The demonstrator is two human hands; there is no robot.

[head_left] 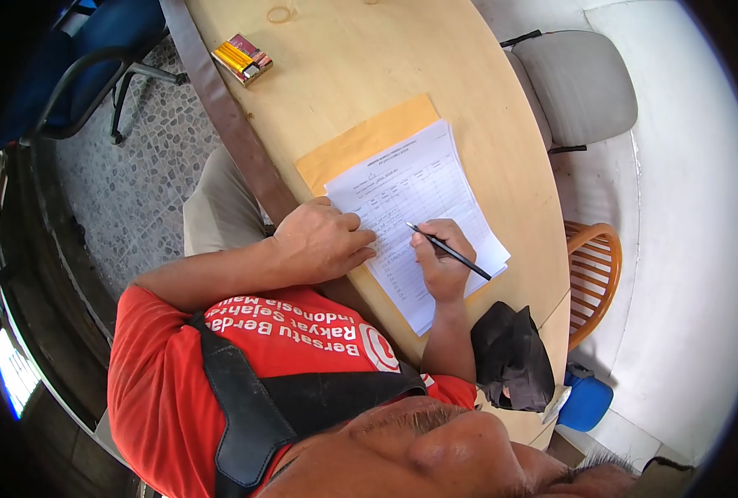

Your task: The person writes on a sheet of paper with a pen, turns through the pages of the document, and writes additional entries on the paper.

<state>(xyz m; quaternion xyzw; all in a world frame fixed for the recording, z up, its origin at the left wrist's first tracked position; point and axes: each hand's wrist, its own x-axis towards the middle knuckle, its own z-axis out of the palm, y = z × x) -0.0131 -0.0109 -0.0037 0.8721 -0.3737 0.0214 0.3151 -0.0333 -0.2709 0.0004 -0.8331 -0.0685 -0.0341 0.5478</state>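
A stack of printed forms (pixel 435 178) with a ruled table and handwriting lies on a brown envelope (pixel 377 124). My right hand (pixel 445 256) is closed around a black pen (pixel 460 253), its side resting on the upper sheet. The pen's lighter end points up and left, and its dark end extends past my hand to the lower right. My left hand (pixel 323 241) rests over the left edge of the forms, with fingers curled and bent fingertips on the paper. Its palm side is hidden, so I cannot see whether it holds anything.
On the wooden table (pixel 485 108), a yellow lighter (pixel 236 58) lies on a cigarette pack (pixel 257 70) near the left edge. A black cloth item (pixel 514 357) sits beside my right forearm. Grey (pixel 581 83) and orange-brown (pixel 597 282) chairs stand along the right.
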